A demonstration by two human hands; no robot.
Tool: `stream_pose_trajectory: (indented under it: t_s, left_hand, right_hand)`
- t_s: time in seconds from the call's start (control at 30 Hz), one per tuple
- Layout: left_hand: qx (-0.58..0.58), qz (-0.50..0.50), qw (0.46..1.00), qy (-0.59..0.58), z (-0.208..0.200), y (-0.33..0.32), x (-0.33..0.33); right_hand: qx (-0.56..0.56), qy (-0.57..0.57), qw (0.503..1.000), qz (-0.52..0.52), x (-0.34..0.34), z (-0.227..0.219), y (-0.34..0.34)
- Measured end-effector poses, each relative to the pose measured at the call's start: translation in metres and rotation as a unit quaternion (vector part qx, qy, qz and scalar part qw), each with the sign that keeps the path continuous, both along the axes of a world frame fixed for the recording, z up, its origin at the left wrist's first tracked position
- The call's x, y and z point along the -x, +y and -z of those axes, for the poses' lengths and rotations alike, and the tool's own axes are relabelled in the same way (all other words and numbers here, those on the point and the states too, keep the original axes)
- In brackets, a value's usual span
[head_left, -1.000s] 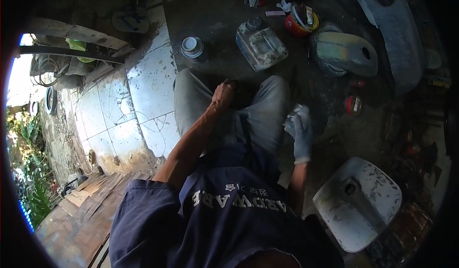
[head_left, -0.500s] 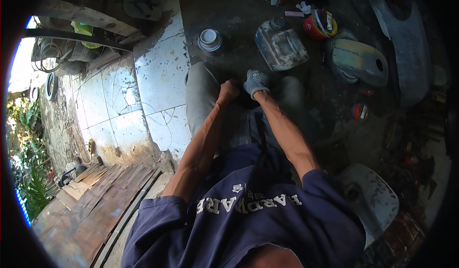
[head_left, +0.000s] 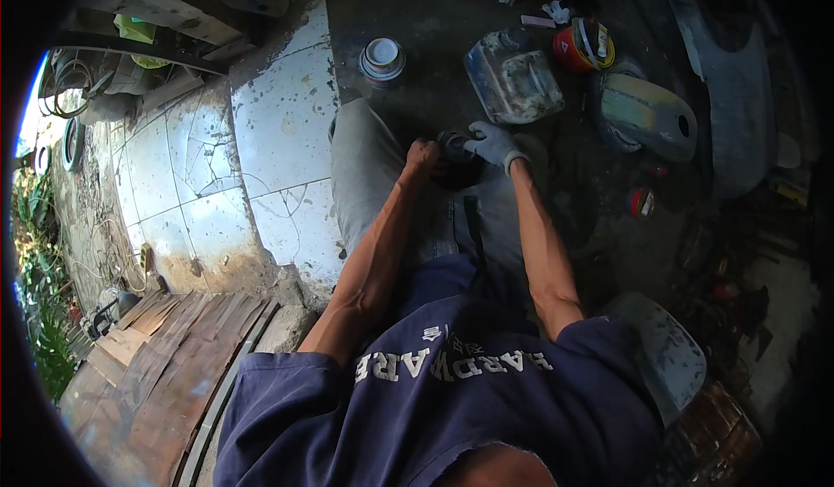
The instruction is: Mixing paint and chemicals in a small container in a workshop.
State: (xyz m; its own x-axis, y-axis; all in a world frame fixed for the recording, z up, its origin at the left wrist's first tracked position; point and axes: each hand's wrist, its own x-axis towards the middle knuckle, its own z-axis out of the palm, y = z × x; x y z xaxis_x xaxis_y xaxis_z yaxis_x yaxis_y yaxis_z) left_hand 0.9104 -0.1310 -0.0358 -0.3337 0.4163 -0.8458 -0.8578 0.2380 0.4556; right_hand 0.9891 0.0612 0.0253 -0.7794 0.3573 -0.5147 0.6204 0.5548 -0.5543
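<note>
Between my knees sits a dark round object [head_left: 453, 145] with a ring-like rim; its kind is too dim to tell. My bare left hand [head_left: 423, 153] is closed at its left side and appears to hold it. My right hand [head_left: 495, 145], in a grey glove, is on the other side. Its fingers are stretched apart and point at the rim, the lower ones touching or almost touching it. Below the two hands the lap is in deep shadow, so the object's lower part is hidden.
Ahead stand a lidded can [head_left: 381, 61] and a stained plastic jug [head_left: 514, 79]. Farther right are a red tub [head_left: 573, 51], a yellowish curved panel [head_left: 647, 105] and a large grey panel [head_left: 738, 96]. White cracked tiles [head_left: 282, 96] and wooden boards [head_left: 165, 357] lie left.
My right hand has moved right, away from my left hand, and its fingers have spread. The dark round object now shows between them. The view has shifted slightly.
</note>
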Motion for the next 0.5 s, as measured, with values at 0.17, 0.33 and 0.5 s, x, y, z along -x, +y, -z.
stream_pose_trajectory:
  t_s: [0.17,0.33,0.5]
  left_hand:
    - [-0.03,-0.002,0.992,0.12,-0.027,0.012,-0.01]
    - [0.075,0.152,0.83,0.532,-0.041,0.01,-0.021]
    - [0.117,0.165,0.818,0.539,-0.051,0.017,-0.021]
  right_hand:
    - [-0.103,0.037,0.994,0.017,-0.019,0.026,-0.022]
    - [-0.153,0.015,0.988,0.03,-0.015,0.031,-0.039]
    - [-0.219,-0.001,0.975,0.035,-0.011,0.031,-0.043]
